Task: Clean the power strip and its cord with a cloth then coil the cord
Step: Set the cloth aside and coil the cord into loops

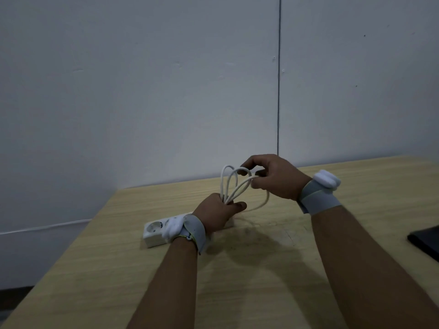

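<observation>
Lying at the left of the scene, the white power strip (156,230) rests flat on the pale wooden worktop (249,269), one round socket facing up at its near-left end; its right part is hidden behind the person's left wrist. That wrist carries a grey strap (194,230) with a white unit on it. The left hand (217,213) sits just above the strip, fingers and thumb curled round the gathered lower ends of the white cord (234,184), gripping them together. Several loops of the cord rise upright from this fist. To the right, one longer loop sags down toward the worktop before returning to the left hand. The right hand (273,176) is raised beside the tops of the loops, fingers bent, pinching a strand at the upper right between thumb and fingertips. Its wrist wears a matching grey strap with a white unit (326,178). At the far right edge, a dark flat object (425,242) lies on the worktop, well apart from the hands. A grey wall (142,91) stands behind.
</observation>
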Action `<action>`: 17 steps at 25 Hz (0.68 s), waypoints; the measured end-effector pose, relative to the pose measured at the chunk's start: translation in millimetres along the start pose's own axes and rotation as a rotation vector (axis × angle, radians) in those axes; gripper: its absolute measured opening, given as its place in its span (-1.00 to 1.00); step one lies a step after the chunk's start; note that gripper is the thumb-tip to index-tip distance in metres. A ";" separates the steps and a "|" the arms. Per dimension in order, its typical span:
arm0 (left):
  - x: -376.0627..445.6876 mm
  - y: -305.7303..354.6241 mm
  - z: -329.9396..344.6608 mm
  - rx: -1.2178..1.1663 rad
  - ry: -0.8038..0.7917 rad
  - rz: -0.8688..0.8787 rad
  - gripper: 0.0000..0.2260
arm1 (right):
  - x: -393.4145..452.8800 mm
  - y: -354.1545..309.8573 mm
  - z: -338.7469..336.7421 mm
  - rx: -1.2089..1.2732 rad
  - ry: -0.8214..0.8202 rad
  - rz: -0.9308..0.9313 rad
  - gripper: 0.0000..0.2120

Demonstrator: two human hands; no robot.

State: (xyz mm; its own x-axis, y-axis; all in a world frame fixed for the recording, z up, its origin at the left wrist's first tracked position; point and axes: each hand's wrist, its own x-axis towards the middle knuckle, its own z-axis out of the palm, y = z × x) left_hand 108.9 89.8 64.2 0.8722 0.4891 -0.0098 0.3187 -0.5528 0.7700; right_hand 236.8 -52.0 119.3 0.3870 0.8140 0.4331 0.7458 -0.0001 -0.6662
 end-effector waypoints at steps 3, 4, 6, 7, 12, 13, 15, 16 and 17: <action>1.7 -1.3 3.7 0.056 0.034 0.002 -0.62 | -5.1 -6.0 -9.8 0.158 -0.060 0.042 -0.72; 2.2 0.0 6.6 0.079 0.028 0.016 -0.61 | -4.5 -8.2 -9.1 0.120 -0.042 0.043 -0.77; 2.8 4.5 15.3 0.100 0.032 0.053 -0.59 | 0.3 -12.6 0.9 -0.011 0.058 0.085 -0.74; 3.6 7.5 19.7 0.088 0.056 0.072 -0.57 | 2.8 -14.0 7.5 -0.070 0.150 0.125 -0.63; 4.7 17.7 33.7 0.119 0.198 0.167 -0.54 | 13.1 -19.8 32.8 -0.110 0.527 0.152 -0.73; 5.1 19.0 35.9 0.145 0.238 0.190 -0.55 | 13.6 -22.9 34.7 -0.048 0.543 0.133 -0.78; 3.2 23.4 41.7 0.162 0.338 0.249 -0.66 | 13.1 -28.1 35.8 0.073 0.554 0.086 -0.79; 1.5 25.4 44.9 0.137 0.388 0.282 -0.71 | 12.5 -31.3 36.1 0.108 0.558 0.064 -0.77; -0.1 27.2 47.0 0.105 0.434 0.304 -0.71 | 11.8 -35.4 36.8 0.133 0.556 0.045 -0.76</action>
State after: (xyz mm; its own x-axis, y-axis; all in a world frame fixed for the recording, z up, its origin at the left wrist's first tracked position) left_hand 135.0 43.0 55.1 0.7045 0.5178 0.4854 0.1301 -0.7666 0.6289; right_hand 195.0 -21.0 125.7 0.6706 0.3872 0.6327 0.6611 0.0749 -0.7466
